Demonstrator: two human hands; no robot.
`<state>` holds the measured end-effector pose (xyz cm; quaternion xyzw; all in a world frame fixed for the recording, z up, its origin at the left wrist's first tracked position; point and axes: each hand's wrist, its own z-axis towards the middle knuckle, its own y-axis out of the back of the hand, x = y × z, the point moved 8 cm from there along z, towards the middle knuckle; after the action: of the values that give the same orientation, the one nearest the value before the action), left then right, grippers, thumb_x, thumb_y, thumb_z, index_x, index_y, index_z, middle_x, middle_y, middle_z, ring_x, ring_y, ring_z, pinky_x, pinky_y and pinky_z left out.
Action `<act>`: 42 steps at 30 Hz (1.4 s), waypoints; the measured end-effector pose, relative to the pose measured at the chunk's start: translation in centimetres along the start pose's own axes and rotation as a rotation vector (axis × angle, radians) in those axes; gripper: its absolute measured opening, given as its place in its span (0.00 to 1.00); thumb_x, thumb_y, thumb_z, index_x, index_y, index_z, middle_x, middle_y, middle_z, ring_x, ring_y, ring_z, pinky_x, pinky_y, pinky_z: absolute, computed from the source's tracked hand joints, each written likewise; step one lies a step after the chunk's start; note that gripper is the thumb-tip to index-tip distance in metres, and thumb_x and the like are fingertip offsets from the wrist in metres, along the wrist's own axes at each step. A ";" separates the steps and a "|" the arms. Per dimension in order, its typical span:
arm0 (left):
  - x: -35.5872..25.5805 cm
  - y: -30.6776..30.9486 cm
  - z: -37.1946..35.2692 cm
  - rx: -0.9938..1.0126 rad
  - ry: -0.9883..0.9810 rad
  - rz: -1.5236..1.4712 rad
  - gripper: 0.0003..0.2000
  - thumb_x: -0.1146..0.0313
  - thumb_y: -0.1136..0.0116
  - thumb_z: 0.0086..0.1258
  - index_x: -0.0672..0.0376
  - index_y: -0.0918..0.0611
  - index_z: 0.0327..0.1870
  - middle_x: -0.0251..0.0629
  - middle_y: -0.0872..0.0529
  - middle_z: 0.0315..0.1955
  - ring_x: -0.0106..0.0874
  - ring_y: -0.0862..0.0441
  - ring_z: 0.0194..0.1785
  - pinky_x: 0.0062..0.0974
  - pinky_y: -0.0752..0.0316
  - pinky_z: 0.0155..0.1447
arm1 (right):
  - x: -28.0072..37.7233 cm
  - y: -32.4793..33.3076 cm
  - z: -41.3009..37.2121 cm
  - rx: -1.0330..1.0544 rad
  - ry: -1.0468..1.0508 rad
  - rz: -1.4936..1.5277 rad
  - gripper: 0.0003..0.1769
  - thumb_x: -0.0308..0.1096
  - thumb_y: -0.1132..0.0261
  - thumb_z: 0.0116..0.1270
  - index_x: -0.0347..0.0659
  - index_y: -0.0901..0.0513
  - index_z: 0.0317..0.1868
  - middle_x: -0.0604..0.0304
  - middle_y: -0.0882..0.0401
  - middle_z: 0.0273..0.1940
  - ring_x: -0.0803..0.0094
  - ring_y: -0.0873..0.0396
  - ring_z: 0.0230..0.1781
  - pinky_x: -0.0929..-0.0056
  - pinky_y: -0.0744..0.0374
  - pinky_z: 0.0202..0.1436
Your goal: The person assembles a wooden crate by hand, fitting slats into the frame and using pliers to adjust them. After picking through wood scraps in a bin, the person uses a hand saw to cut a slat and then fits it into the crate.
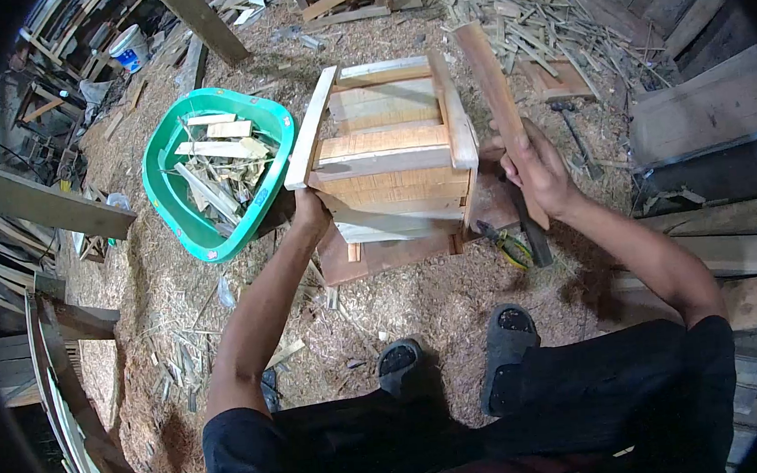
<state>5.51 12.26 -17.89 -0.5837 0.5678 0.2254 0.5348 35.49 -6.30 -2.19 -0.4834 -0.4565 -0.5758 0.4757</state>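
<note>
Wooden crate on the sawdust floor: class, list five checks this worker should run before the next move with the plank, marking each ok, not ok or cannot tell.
1. Hold on crate: ok, left hand grips its near corner.
2. Hold on plank: ok, right hand is closed around its lower part.
3. Fit of plank on crate: not ok, it leans tilted beside the right side, not flat on it.
4. Reach to pliers: ok, they lie on the sawdust just below the right hand.
5. Tightness of crate joints: cannot tell, too small to see.
</note>
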 end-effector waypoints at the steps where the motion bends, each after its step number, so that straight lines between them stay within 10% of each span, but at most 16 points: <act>1: 0.9 1.0 -0.2 -0.015 0.026 0.045 0.34 0.36 0.64 0.75 0.55 0.33 0.69 0.42 0.26 0.64 0.40 0.30 0.69 0.44 0.33 0.71 | 0.2 0.3 -0.3 -0.012 0.036 -0.125 0.27 0.52 0.51 0.79 0.37 0.33 0.64 0.56 0.21 0.49 0.77 0.27 0.36 0.76 0.25 0.40; 7: 3.1 1.5 -1.9 0.026 -0.070 -0.018 0.30 0.41 0.57 0.76 0.54 0.32 0.69 0.35 0.24 0.63 0.34 0.28 0.67 0.41 0.33 0.70 | 7.5 -1.6 1.8 0.058 0.356 -0.827 0.34 0.53 0.37 0.69 0.30 0.27 0.61 0.48 0.24 0.51 0.59 0.21 0.50 0.62 0.23 0.55; 24: -4.3 -3.4 -7.8 0.346 0.030 0.179 0.46 0.29 0.79 0.72 0.67 0.28 0.65 0.48 0.18 0.54 0.36 0.17 0.54 0.34 0.17 0.51 | 3.2 -10.9 1.7 0.407 0.428 -1.021 0.37 0.54 0.33 0.64 0.33 0.25 0.62 0.47 0.27 0.52 0.55 0.29 0.56 0.58 0.33 0.62; 28: -5.7 -4.1 -8.1 0.373 -0.001 0.497 0.26 0.53 0.55 0.77 0.72 0.26 0.61 0.46 0.17 0.51 0.31 0.19 0.52 0.30 0.28 0.61 | 3.2 -11.0 1.8 0.434 0.362 -0.936 0.37 0.54 0.34 0.65 0.33 0.27 0.64 0.45 0.27 0.56 0.54 0.29 0.59 0.57 0.33 0.66; 42: -5.1 -4.6 -8.1 0.328 -0.027 0.268 0.26 0.53 0.52 0.73 0.72 0.25 0.57 0.48 0.16 0.47 0.34 0.17 0.49 0.32 0.22 0.54 | 2.0 -6.3 2.0 0.401 0.243 -0.802 0.33 0.49 0.26 0.58 0.38 0.22 0.58 0.50 0.23 0.56 0.56 0.23 0.55 0.59 0.26 0.58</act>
<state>5.62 6.34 -9.10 -0.4053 0.6622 0.2068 0.5953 29.38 -3.75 -0.42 -0.0962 -0.6507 -0.6672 0.3496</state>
